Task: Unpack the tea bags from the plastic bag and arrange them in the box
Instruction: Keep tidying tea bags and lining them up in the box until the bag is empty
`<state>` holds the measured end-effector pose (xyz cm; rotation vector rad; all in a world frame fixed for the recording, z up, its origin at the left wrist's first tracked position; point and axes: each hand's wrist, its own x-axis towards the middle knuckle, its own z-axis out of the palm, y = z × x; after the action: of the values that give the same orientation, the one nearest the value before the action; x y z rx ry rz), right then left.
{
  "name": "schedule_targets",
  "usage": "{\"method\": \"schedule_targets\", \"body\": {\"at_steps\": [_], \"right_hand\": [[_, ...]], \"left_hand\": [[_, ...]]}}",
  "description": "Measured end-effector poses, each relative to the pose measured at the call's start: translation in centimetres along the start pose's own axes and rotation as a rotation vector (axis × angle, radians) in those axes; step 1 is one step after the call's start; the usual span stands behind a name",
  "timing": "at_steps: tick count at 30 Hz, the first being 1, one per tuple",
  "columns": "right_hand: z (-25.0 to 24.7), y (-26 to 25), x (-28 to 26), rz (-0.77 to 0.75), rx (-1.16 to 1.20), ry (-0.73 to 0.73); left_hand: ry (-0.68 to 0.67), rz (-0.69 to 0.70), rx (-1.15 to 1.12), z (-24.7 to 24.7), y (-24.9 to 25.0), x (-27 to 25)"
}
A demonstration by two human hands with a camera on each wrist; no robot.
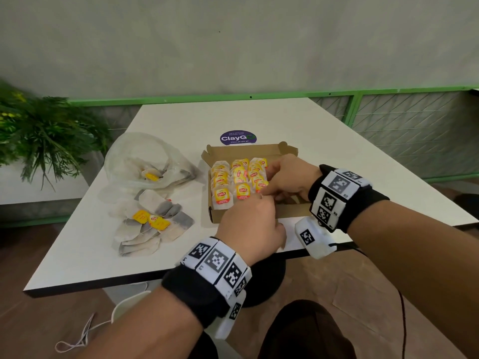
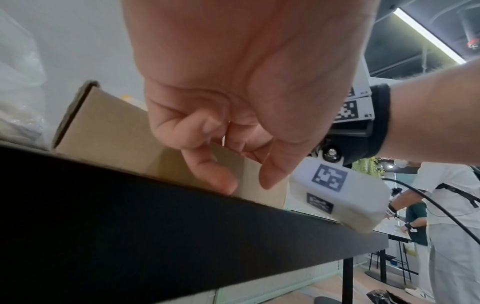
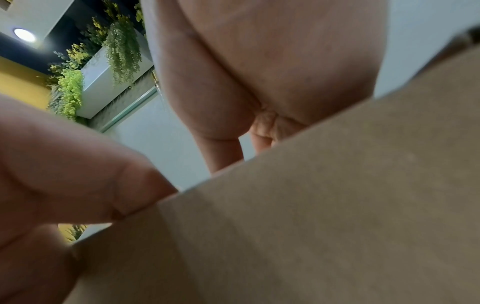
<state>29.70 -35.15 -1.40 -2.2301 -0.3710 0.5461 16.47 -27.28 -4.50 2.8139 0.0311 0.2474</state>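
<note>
Both hands, left (image 1: 250, 224) and right (image 1: 290, 177), fingers curled, contents hidden, crowd the box's (image 1: 259, 151) near right corner beside the table's (image 1: 337, 141) edge.

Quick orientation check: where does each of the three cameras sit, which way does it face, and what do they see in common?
Head: worn on the head, looking forward and down at the white table, the cardboard box of tea bags and the plastic bag; both forearms, left hand and right hand show.
Left wrist: under the left hand, at table-edge height, looking up along its curled fingers at the box wall.
Right wrist: low beside the box, looking up; blurred right hand fills it.
Shared: all three show the box; the left wrist view also shows the right wrist's camera.
</note>
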Motion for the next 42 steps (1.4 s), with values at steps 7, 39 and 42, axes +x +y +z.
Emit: {"method": "schedule_targets", "body": {"at_steps": [7, 39, 42], "right_hand": [[-0.3, 0.3, -0.4, -0.066, 0.054, -0.054], [13.9, 1.3, -8.0, -0.649, 0.348, 0.106], [13.2, 1.2, -8.2, -0.615, 0.572, 0.024]], "left_hand": [[-0.085, -0.091, -0.084, -0.1, -0.1, 1.1], [0.368, -0.06, -0.322, -2.4, -12.9, -9.6], [0.355, -0.02, -0.318, -2.0, -13.4, -9.0]]}}
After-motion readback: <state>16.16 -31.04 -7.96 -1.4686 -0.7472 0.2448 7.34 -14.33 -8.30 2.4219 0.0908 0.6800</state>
